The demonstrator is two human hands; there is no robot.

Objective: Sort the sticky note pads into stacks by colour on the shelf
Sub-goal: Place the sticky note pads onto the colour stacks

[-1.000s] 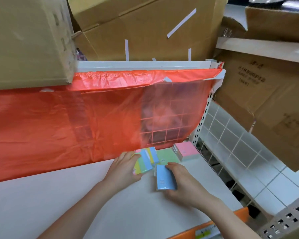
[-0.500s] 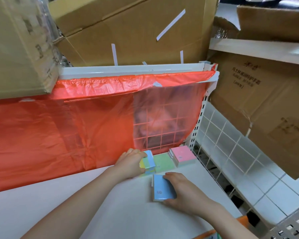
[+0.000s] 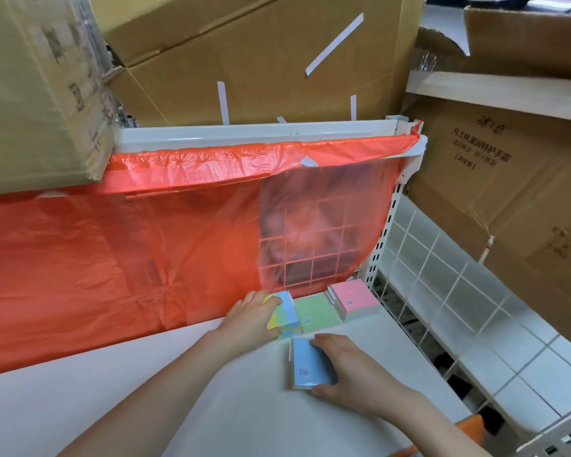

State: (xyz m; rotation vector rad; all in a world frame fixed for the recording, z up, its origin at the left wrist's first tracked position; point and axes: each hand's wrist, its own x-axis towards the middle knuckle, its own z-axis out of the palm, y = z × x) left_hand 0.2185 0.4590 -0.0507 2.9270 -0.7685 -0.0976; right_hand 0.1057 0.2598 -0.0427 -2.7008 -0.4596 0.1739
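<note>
White shelf: two hands, four pad stacks.

We look from one head-worn camera, forward and down, close over the white shelf, hands at six o'clock.

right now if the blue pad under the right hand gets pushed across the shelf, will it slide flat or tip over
The flat blue rectangular sticky note pad lies face down on the smooth white shelf, so it would likely slide rather than tip. It looks like a thick wrapped block, so probably stiff, not floppy. With the right hand gripping its edges, it should stay square.
</note>
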